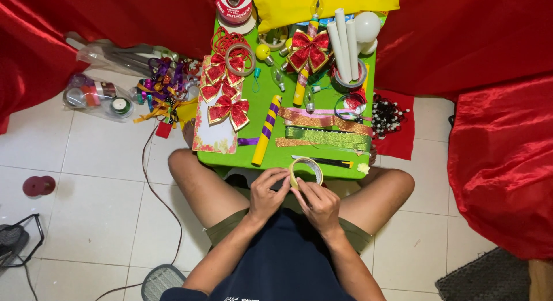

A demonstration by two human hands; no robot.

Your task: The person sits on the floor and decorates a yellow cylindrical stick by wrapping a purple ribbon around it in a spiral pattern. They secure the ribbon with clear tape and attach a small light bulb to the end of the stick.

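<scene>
Both hands meet on a tape roll point(306, 170) held just off the near edge of the small green table point(265, 99), over the person's lap, between the two bare knees. The left hand point(266, 192) closes around the roll's left side, fingers curled over its rim; the right hand point(318, 203) grips it from below and to the right, its fingertips point(300, 183) pressed against the outer band. The roll stands tilted on edge, so its open centre faces up and slightly toward the camera, and its ring lies across the gap between the two hands, a little nearer the right hand's fingertips than the left palm. Whether a loose end of tape is lifted cannot be told at this size. Just beyond the roll, on the table's near edge, lies a black-and-yellow utility knife point(324, 160), its long axis running left to right along that edge, closer to the right hand than to the left. Further onto the table from the roll lie glitter ribbon strips point(325, 130) in green and gold, also running left to right, and a yellow tube wrapped in purple stripes point(265, 130) that slants away from the near edge. At the table's left side sit red-and-gold bows point(229, 108) on a card.
</scene>
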